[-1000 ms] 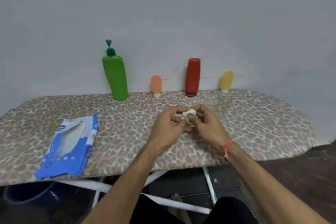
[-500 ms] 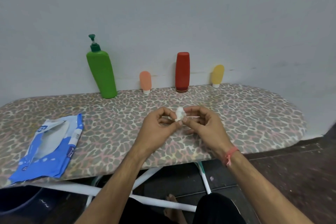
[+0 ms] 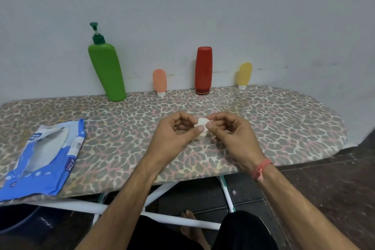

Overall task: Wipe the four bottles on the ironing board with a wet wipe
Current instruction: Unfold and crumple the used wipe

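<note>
Four bottles stand along the wall on the ironing board (image 3: 284,119): a tall green pump bottle (image 3: 107,69), a small peach tube (image 3: 160,81), a red bottle (image 3: 203,70) and a small yellow tube (image 3: 244,75). Over the middle of the board my left hand (image 3: 172,138) and my right hand (image 3: 233,136) both pinch a small crumpled white wet wipe (image 3: 202,128) between thumbs and fingertips. The wipe is well in front of the bottles and touches none of them.
A blue and white wet wipe pack (image 3: 44,158) lies on the board's left near the front edge. White board legs (image 3: 174,221) and a dark floor show below. A dark bucket (image 3: 18,219) sits under the left end.
The camera view has shifted slightly, so the bottles sit lower and further left in frame. My hands keep working the wipe between them, and it looks a little more bunched.
</note>
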